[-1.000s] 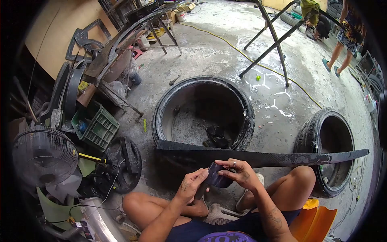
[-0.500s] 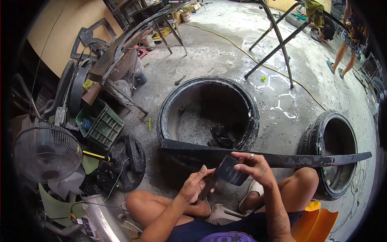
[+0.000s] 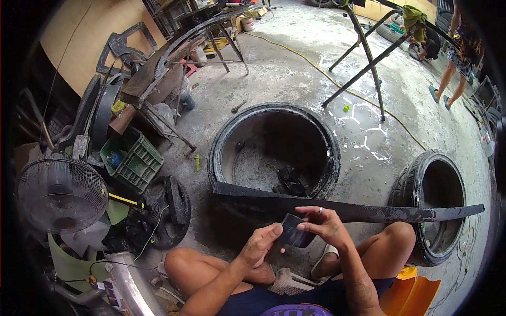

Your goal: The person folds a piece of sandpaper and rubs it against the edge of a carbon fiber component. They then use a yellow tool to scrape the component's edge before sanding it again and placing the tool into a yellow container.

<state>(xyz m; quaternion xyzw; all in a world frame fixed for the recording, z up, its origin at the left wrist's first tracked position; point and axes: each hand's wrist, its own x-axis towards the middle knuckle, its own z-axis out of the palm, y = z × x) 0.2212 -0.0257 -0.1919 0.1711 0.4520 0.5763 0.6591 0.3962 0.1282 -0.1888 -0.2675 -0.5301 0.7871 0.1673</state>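
In the head view, a small dark square sheet (image 3: pixel 297 234), which looks like sandpaper, is held above my lap. My left hand (image 3: pixel 259 244) pinches its left edge between thumb and fingers. From the upper right, my right hand (image 3: pixel 328 226) grips it, thumb on the face; a ring shows on one finger. Just beyond both hands, a long black textured strip (image 3: pixel 369 210) lies across a big tyre (image 3: pixel 213 152) and a smaller tyre (image 3: pixel 461 184). Whether anything else is tucked behind the sheet in my left fingers is hidden.
At left stand a fan (image 3: pixel 63 195), a green crate (image 3: pixel 138 166) and a black steering-wheel-like ring (image 3: pixel 182 210). An orange curved panel (image 3: pixel 416 295) sits by my right knee. A metal stand (image 3: pixel 363 63) and yellow cable (image 3: pixel 295 51) are ahead. Another person (image 3: pixel 461 58) stands far right.
The dark sheet has turned and shifted slightly left and down, its face now more toward me. My left hand has moved up to its left edge; a brownish piece under it no longer shows.
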